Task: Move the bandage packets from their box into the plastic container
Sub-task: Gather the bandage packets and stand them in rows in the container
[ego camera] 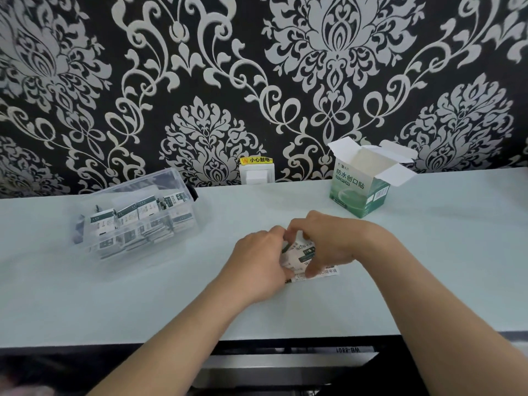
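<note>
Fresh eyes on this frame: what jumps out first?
The loud black-and-white damask wallpaper fills the upper half. At centre, on the pale table, the left hand and right hand pinch a small bunch of bandage packets between them. The clear plastic container, holding many packets, sits to the left, and the green box stands back right with its flaps open.

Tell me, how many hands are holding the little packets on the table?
2. The left hand grips the left side of the bandage packets on the table; the right hand pinches their right side. More packets may be hidden under the fingers.
</note>
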Action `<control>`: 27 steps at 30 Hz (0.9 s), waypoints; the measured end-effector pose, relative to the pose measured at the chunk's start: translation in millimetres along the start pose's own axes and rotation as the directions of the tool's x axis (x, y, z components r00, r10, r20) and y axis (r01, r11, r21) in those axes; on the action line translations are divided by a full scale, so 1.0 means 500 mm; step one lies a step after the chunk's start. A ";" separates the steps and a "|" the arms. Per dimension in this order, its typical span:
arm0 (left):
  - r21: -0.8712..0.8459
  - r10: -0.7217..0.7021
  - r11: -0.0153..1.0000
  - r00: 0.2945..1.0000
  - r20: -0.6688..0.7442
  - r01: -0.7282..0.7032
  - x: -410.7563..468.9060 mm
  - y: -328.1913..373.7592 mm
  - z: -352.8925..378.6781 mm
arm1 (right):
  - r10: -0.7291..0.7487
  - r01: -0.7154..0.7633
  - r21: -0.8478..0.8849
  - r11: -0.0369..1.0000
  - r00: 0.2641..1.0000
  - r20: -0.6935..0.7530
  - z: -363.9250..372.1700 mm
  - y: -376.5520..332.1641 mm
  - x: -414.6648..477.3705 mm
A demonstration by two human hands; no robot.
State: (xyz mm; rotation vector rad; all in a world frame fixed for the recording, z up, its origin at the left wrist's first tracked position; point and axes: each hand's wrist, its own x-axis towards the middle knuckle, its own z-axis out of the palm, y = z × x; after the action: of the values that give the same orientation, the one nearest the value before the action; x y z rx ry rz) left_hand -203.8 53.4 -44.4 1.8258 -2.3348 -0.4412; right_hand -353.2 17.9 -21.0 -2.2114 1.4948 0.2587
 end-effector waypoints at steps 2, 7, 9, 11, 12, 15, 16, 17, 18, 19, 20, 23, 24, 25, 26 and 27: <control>-0.104 -0.050 0.993 0.994 0.097 0.060 0.009 -0.006 -0.006 | 0.008 -0.008 -0.013 1.000 1.000 0.005 0.000 0.001 0.000; -0.086 -0.023 0.996 0.986 0.163 0.038 0.010 -0.008 -0.012 | -0.030 0.030 -0.037 0.999 1.000 0.003 -0.001 -0.004 -0.001; -0.067 -0.006 0.998 0.991 0.135 0.015 0.006 -0.004 -0.009 | -0.042 0.042 -0.033 0.999 0.999 -0.006 -0.001 -0.010 0.002; -0.062 -0.013 0.998 0.992 0.126 0.021 0.004 0.000 -0.005 | -0.040 0.040 -0.032 0.999 0.999 -0.007 0.000 -0.014 0.005; -0.066 -0.018 0.997 0.992 0.123 0.026 0.005 0.003 -0.005 | -0.036 0.036 -0.032 0.999 0.999 -0.006 0.000 -0.015 0.005; -0.057 -0.020 0.998 0.992 0.123 0.027 0.004 0.013 -0.009 | -0.026 0.026 -0.042 0.999 1.000 0.017 -0.004 -0.019 0.001; -0.054 -0.012 0.998 0.992 0.122 0.019 0.003 0.018 -0.011 | -0.033 0.034 -0.048 0.998 0.999 0.018 -0.004 -0.018 0.002; -0.050 -0.003 0.999 0.993 0.120 0.009 0.002 0.023 -0.012 | -0.044 0.045 -0.053 0.998 0.999 0.020 -0.004 -0.018 0.003; -0.048 0.006 0.999 0.993 0.119 -0.001 0.000 0.027 -0.013 | -0.053 0.054 -0.056 0.997 0.998 0.023 -0.002 -0.017 0.004; -0.049 0.010 0.999 0.993 0.120 -0.004 -0.001 0.030 -0.014 | -0.059 0.060 -0.054 0.997 0.998 0.028 -0.001 -0.017 0.005; -0.055 0.009 0.998 0.992 0.127 -0.002 -0.002 0.031 -0.016 | -0.063 0.065 -0.045 0.997 0.997 0.034 -0.001 -0.016 0.006; -0.085 -0.001 0.996 0.987 0.161 0.014 -0.002 0.025 -0.020 | -0.090 0.091 -0.003 0.996 0.995 0.039 0.000 -0.014 0.004; -0.099 0.003 0.995 0.986 0.165 0.013 -0.003 0.021 -0.018 | -0.102 0.102 0.013 0.995 0.994 0.032 -0.001 -0.014 0.004; -0.112 0.013 0.994 0.987 0.163 0.005 -0.004 0.016 -0.016 | -0.114 0.113 0.029 0.993 0.993 0.021 -0.001 -0.014 0.004; -0.127 0.028 0.992 0.988 0.151 -0.008 -0.006 0.011 -0.013 | -0.126 0.126 0.047 0.991 0.992 0.006 0.000 -0.014 0.006; -0.141 0.040 0.990 0.991 0.126 -0.022 -0.007 0.005 -0.011 | -0.139 0.140 0.069 0.988 0.990 -0.019 0.002 -0.015 0.008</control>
State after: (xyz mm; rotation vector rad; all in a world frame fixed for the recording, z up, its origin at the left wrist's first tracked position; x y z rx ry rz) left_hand -203.6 56.6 -38.2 1.7427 -2.3441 -0.7189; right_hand -344.7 17.4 -21.4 -2.2536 1.3275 0.1444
